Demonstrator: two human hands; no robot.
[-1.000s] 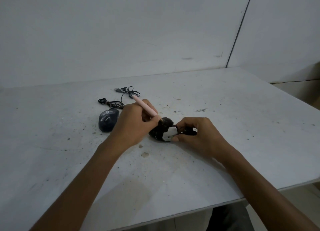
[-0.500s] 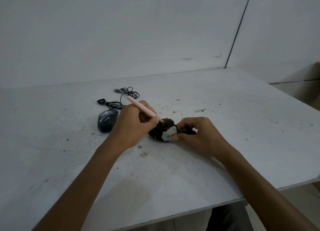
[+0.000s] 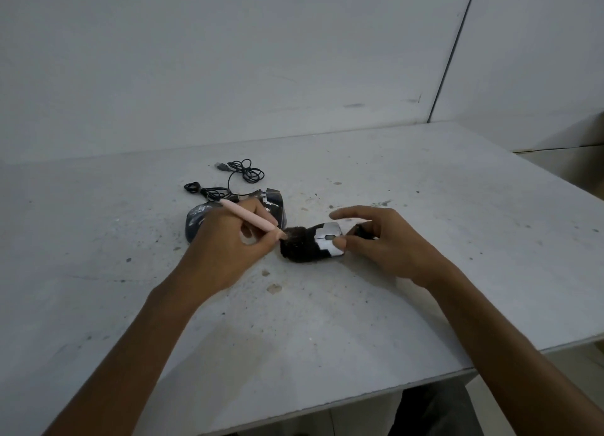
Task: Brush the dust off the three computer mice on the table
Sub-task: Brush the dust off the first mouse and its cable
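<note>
My left hand [image 3: 225, 249] grips the brush [image 3: 251, 219], bristles on the black mouse [image 3: 304, 249] between the hands. My right hand [image 3: 389, 242] is loosely spread, thumb touching that mouse. Blue mouse [image 3: 193, 226] and patterned mouse [image 3: 274, 203] lie on the surface [image 3: 425, 305] just beyond the left hand; cables [image 3: 245, 172] farther out.

The stained table [image 3: 425, 288] bears a black-silver mouse [image 3: 312, 247], dark mouse [image 3: 194, 221], patterned mouse [image 3: 274, 203], tangled cables [image 3: 242, 174].
</note>
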